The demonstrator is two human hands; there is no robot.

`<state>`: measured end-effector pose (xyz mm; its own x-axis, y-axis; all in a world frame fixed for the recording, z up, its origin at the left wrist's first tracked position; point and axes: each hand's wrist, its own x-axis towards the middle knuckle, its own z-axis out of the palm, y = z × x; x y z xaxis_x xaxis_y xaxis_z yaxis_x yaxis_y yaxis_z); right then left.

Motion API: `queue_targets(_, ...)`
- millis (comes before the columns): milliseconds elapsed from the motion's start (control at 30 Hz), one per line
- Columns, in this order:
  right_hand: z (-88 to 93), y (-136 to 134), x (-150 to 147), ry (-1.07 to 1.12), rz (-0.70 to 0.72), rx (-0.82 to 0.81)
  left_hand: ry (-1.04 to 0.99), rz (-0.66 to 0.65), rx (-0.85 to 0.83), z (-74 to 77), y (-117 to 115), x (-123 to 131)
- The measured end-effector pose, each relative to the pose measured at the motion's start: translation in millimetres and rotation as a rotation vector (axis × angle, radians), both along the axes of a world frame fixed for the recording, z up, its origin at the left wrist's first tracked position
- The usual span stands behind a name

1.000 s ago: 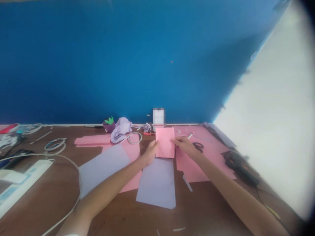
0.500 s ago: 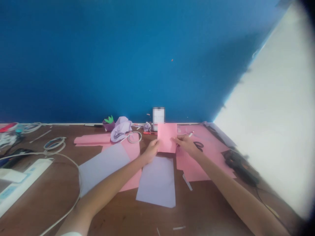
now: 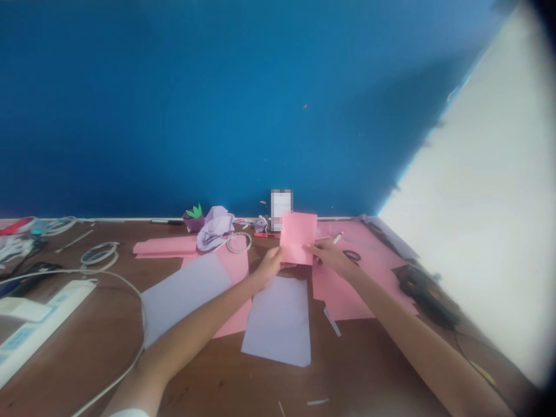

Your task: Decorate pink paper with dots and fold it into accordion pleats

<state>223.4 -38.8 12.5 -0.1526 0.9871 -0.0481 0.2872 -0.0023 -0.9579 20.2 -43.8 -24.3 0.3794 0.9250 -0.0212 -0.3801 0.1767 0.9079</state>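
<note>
A small pink sheet of paper [image 3: 299, 237] is held up above the table, slightly tilted. My left hand [image 3: 269, 266] pinches its lower left edge, and my right hand [image 3: 329, 253] pinches its right edge. Below them a lavender sheet [image 3: 278, 324] lies flat on the table. Another lavender sheet [image 3: 186, 292] lies to the left, partly over pink paper [image 3: 237, 321]. Right of my right hand are larger pink sheets [image 3: 351, 295], with the dark handle of what looks like scissors [image 3: 351, 255] on them.
A white power strip [image 3: 47, 324] and a looping cable [image 3: 143, 313] occupy the left. Crumpled lavender paper [image 3: 216, 227] and a small purple pot with green paper leaves [image 3: 194, 218] stand near the blue wall. At right lies a dark corded tool [image 3: 428, 298].
The small pink sheet has risen a little and tilted, its right side dipping lower relative to before. Both hands keep their hold on it. The view has shifted slightly.
</note>
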Motion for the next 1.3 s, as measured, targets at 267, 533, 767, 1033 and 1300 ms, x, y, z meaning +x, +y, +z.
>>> queue_targets(267, 12.9, -6.6, -1.2, 0.088, 0.011, -0.128, 0.051, -0.045, 0.03, 3.0, -1.9, -1.7)
queue_targets(533, 17.0, -13.6, -4.6, 0.053, 0.243, -0.133, -0.067, 0.001, -0.025, 4.1, 0.8, -1.9)
queue_targets(767, 13.0, -10.4, -1.1, 0.055, 0.253, -0.123, -0.136, 0.024, -0.145, 6.2, 5.5, -2.4)
queue_targets(1033, 12.2, -12.8, 0.7, 0.074, 0.347, -0.101, -0.059, 0.117, -0.035, -0.9, 2.1, 2.4)
queue_targets(1300, 24.5, -23.5, -2.0, -0.1, 0.46, -0.186, -0.087, 0.141, -0.079, 2.8, 4.5, -2.8)
